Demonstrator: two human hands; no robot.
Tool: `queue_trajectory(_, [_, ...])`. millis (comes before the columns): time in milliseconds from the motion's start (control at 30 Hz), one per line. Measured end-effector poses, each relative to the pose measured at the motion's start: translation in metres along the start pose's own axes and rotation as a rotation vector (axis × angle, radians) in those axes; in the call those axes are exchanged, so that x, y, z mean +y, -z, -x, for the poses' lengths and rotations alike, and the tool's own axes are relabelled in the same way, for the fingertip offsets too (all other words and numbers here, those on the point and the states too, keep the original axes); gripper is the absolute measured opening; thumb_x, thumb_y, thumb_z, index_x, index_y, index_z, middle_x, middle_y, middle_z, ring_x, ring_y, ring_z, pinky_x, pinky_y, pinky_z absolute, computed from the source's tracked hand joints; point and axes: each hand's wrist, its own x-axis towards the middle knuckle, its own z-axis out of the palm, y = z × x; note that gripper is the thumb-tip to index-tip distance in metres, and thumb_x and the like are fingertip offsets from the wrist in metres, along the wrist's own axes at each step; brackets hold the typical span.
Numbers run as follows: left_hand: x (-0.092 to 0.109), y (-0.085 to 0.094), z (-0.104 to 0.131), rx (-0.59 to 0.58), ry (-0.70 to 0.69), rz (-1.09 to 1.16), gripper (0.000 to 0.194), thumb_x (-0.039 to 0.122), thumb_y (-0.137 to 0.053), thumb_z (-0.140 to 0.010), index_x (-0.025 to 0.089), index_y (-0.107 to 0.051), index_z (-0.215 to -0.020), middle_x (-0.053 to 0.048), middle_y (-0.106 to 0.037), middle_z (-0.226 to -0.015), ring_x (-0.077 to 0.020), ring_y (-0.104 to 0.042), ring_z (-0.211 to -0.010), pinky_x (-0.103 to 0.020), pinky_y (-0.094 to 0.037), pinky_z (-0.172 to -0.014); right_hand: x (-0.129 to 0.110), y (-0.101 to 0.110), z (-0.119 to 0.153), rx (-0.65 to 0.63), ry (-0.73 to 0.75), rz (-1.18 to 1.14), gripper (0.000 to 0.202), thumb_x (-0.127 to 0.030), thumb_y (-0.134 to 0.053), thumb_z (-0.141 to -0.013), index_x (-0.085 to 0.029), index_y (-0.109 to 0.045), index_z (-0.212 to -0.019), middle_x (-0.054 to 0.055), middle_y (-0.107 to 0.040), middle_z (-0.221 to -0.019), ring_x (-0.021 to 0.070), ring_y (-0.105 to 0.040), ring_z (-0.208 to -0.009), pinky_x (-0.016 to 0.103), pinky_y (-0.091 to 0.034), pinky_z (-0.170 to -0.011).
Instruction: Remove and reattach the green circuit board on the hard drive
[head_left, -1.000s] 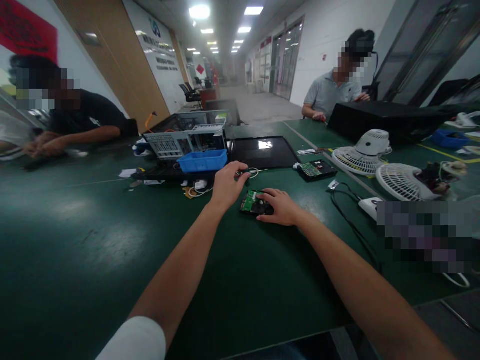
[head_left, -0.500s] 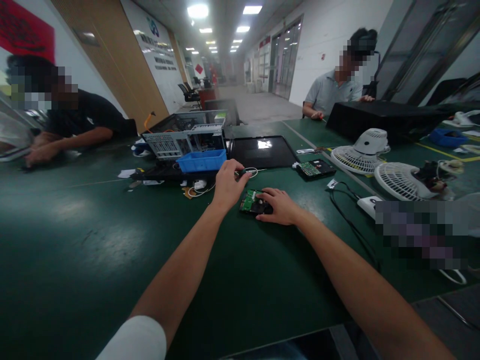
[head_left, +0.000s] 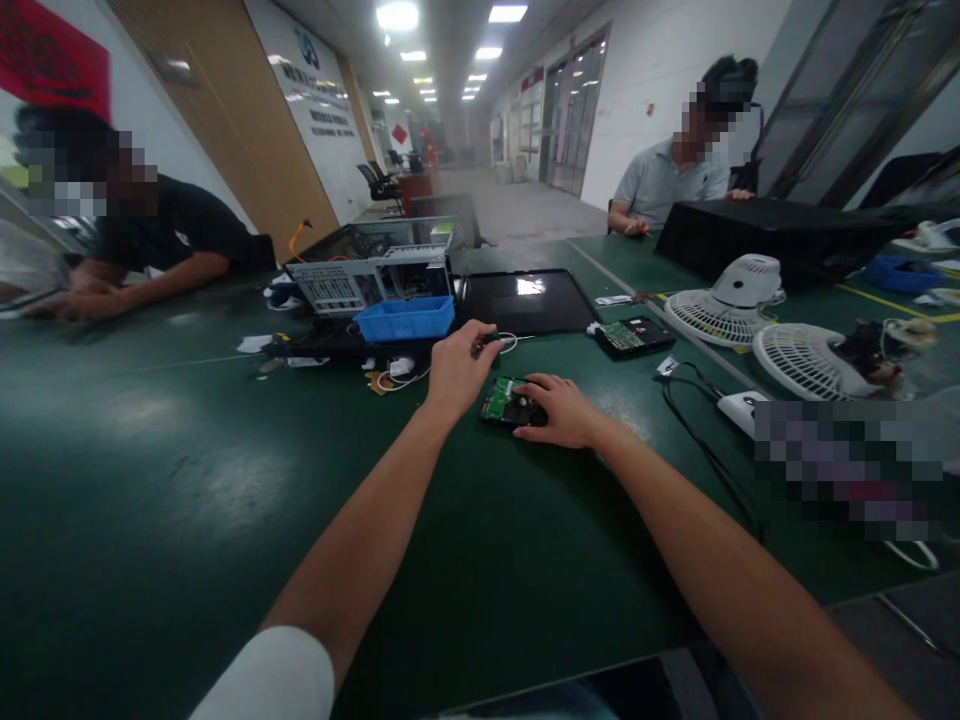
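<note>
A hard drive (head_left: 504, 402) lies on the green table in front of me, its green circuit board facing up. My right hand (head_left: 559, 412) grips it from the right, with the thumb on the near edge and fingers over the far edge and top. My left hand (head_left: 463, 362) is raised just beyond the drive's left end, its fingers pinched around a screwdriver (head_left: 485, 343) with a dark handle. The screwdriver's tip is hard to make out against the white cable (head_left: 510, 342) behind it.
Behind my left hand stand a blue bin (head_left: 405, 319) and an open computer case (head_left: 330, 290). A black panel (head_left: 525, 300), a second hard drive (head_left: 636, 336), white fan parts (head_left: 709, 318) and a power strip (head_left: 739, 408) lie rightward. Two people sit across the table.
The screwdriver's handle has tilted slightly in my left hand. My right hand and the hard drive stay in place. The whole view has shifted a little.
</note>
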Motion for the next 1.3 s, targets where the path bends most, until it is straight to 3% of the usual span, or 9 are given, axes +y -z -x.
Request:
queue_trajectory(267, [0.007, 0.001, 0.001, 0.077, 0.004, -0.049, 0.013, 0.029, -0.073, -0.088, 0.020, -0.070, -0.096, -0.007, -0.069, -0.104, -0.0204, -0.068, -0.097, -0.033, -0.059, -0.082, 0.001, -0.001, 0.000, -0.005, -0.004, 0.004, 0.078, -0.067, -0.070, -0.082, -0.026, -0.056, -0.146, 0.017, -0.049, -0.152, 0.0400, -0.046, -0.137, 0.056, -0.035, -0.111])
queue_trajectory(533, [0.008, 0.002, 0.001, -0.028, -0.045, -0.027, 0.017, 0.019, -0.061, -0.095, 0.023, -0.069, -0.109, -0.005, -0.074, -0.105, -0.0205, -0.070, -0.099, -0.036, -0.057, -0.091, -0.001, 0.000, 0.000, -0.011, -0.009, 0.010, 0.077, -0.067, -0.069, -0.082, -0.026, -0.055, -0.146, 0.016, -0.050, -0.152, 0.0401, -0.048, -0.135, 0.057, -0.037, -0.110])
queue_trajectory(700, [0.012, 0.001, 0.002, -0.006, -0.005, -0.003, 0.015, 0.031, -0.069, -0.091, 0.022, -0.068, -0.103, -0.006, -0.069, -0.105, -0.0201, -0.068, -0.096, -0.032, -0.060, -0.079, -0.001, 0.000, -0.001, -0.012, -0.007, 0.006, 0.079, -0.067, -0.070, -0.081, -0.026, -0.055, -0.146, 0.016, -0.049, -0.152, 0.0400, -0.047, -0.135, 0.057, -0.036, -0.111])
queue_trajectory(833, [0.013, 0.001, 0.004, 0.064, 0.012, -0.028, 0.012, 0.029, -0.071, -0.090, 0.021, -0.067, -0.097, -0.008, -0.062, -0.107, -0.0203, -0.064, -0.099, -0.029, -0.060, -0.073, 0.000, -0.001, -0.001, -0.007, -0.011, 0.007, 0.079, -0.068, -0.070, -0.081, -0.026, -0.056, -0.146, 0.016, -0.050, -0.152, 0.0400, -0.047, -0.136, 0.057, -0.036, -0.111])
queue_trajectory(967, [0.010, 0.002, 0.003, 0.062, -0.033, -0.072, 0.008, 0.021, -0.065, -0.093, 0.021, -0.067, -0.100, -0.007, -0.064, -0.106, -0.0214, -0.064, -0.102, -0.034, -0.059, -0.083, 0.001, -0.002, -0.001, -0.005, -0.004, 0.005, 0.079, -0.068, -0.070, -0.081, -0.026, -0.055, -0.146, 0.016, -0.050, -0.151, 0.0396, -0.048, -0.135, 0.057, -0.036, -0.111])
queue_trajectory(1133, [0.007, 0.002, 0.001, 0.010, -0.091, -0.074, 0.019, 0.013, -0.055, -0.095, 0.021, -0.067, -0.108, -0.007, -0.072, -0.110, -0.0214, -0.067, -0.105, -0.038, -0.054, -0.097, 0.001, -0.001, 0.000, -0.004, -0.004, 0.005, 0.079, -0.069, -0.069, -0.081, -0.026, -0.055, -0.146, 0.016, -0.049, -0.152, 0.0393, -0.049, -0.135, 0.056, -0.036, -0.111])
queue_trajectory(1300, [0.008, -0.002, 0.003, -0.007, -0.068, -0.027, 0.017, 0.019, -0.059, -0.096, 0.021, -0.065, -0.111, -0.007, -0.070, -0.116, -0.0216, -0.066, -0.111, -0.038, -0.055, -0.099, -0.001, 0.001, 0.000, -0.010, -0.006, 0.004, 0.078, -0.068, -0.069, -0.082, -0.026, -0.055, -0.146, 0.016, -0.049, -0.152, 0.0397, -0.048, -0.136, 0.056, -0.037, -0.110])
